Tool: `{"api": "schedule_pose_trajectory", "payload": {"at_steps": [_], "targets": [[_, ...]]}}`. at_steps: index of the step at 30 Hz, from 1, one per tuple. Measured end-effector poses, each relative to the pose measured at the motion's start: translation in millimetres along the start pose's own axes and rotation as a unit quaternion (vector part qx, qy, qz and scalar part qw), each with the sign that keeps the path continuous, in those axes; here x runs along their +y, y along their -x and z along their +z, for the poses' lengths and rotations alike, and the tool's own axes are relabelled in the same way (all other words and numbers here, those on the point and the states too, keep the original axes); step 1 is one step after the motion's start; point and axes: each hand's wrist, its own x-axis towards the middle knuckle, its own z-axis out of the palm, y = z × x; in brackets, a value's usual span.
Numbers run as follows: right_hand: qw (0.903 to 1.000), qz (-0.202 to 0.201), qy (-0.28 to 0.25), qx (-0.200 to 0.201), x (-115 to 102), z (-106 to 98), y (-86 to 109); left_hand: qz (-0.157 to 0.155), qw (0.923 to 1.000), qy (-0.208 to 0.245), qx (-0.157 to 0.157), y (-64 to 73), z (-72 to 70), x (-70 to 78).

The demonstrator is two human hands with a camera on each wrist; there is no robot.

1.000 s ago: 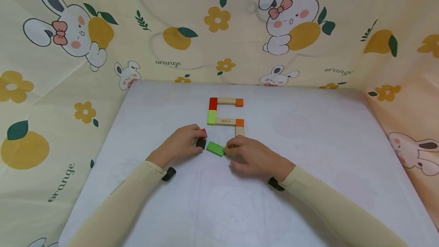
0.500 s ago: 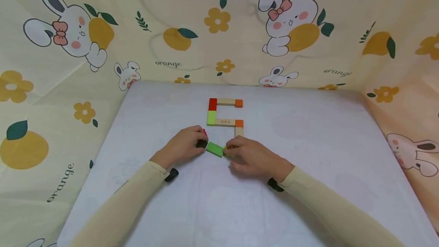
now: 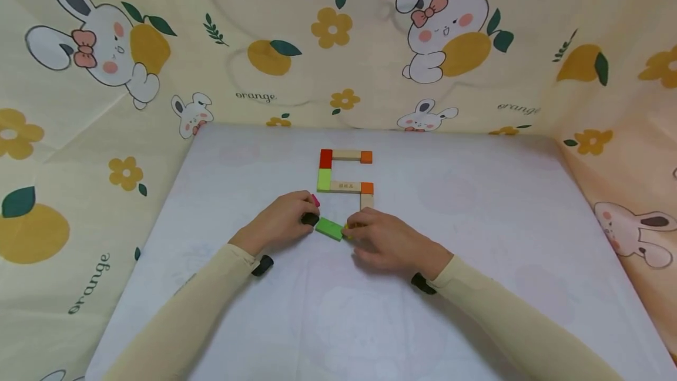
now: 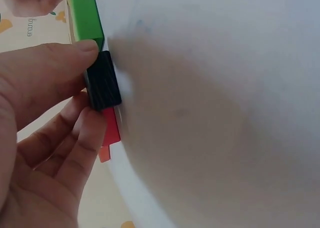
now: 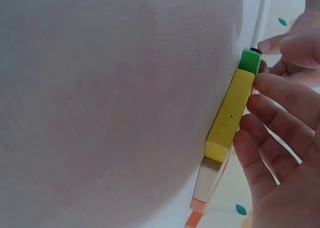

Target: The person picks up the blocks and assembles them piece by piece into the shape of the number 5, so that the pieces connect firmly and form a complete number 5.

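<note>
In the left wrist view, my left hand (image 4: 50, 118) pinches a small black block (image 4: 103, 83) between thumb and fingers. The thumb tip also reaches the end of a green block (image 3: 329, 229). Against the far side of a yellow block (image 5: 230, 110) rest the fingertips of my right hand (image 3: 388, 243), with its thumb apart from it. The yellow block meets the green one end to end. Beyond the black block shows a pinkish-red block (image 4: 111, 125), mostly covered by my left fingers in the head view.
Farther back lie a red block (image 3: 325, 159), a lime block (image 3: 324, 180), wooden blocks (image 3: 346, 187) and two orange blocks (image 3: 367, 157), joined in angular lines. A wooden block (image 3: 367, 201) runs toward my right hand. A printed cloth (image 3: 296, 84) stands behind the white tabletop (image 3: 465, 210).
My left hand has shifted slightly right, bringing the black block closer to the green block's end. More of the pinkish-red block is covered. My right hand has hardly moved.
</note>
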Motion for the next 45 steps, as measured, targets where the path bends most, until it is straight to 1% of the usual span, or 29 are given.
{"api": "schedule_pose_trajectory", "payload": {"at_steps": [3, 9, 18, 31, 33, 35, 37, 39, 42, 44, 45], "targets": [[1.0000, -0.001, -0.003, 0.002, 0, -2, -0.9, 0.002, 1.0000, 0.000, 0.001, -1.9, -1.2, -0.5], [1.0000, -0.001, -0.007, -0.003, 0, -2, -1.0, 0.013, 0.9999, 0.004, -0.002, -3.9, -1.0, -1.8], [1.0000, 0.006, -0.004, -0.004, 0, -2, -1.1, 0.032, 0.9995, -0.001, 0.003, -6.0, 0.0, -4.2], [1.0000, 0.001, -0.006, 0.000, 0, -3, -0.9, 0.029, 0.9996, -0.004, -0.005, -5.9, -0.5, -4.7], [1.0000, 0.000, -0.007, 0.001, 1, -2, -0.8, 0.027, 0.9996, -0.001, -0.002, -5.2, -2.0, -4.2], [1.0000, 0.002, -0.007, 0.000, 1, -2, -0.8, 0.015, 0.9998, 0.011, 0.008, -4.5, -4.3, -3.7], [1.0000, 0.004, -0.005, -0.004, 1, -2, -1.0, -0.005, 0.9994, 0.021, 0.028, -5.2, -6.7, -3.8], [1.0000, 0.005, -0.002, -0.007, 1, -2, -0.9, -0.035, 0.9973, 0.031, 0.057, -7.1, -9.3, -4.3], [1.0000, 0.007, -0.002, -0.007, 1, -2, -0.7, -0.085, 0.9915, 0.040, 0.090, -12.8, -11.7, -5.9], [1.0000, 0.007, -0.003, -0.006, 1, -2, -0.6, -0.114, 0.9875, 0.051, 0.097, -17.0, -12.8, -6.7], [1.0000, 0.006, -0.004, -0.005, 1, -2, -0.6, -0.124, 0.9859, 0.058, 0.095, -19.2, -13.0, -6.9]]}}
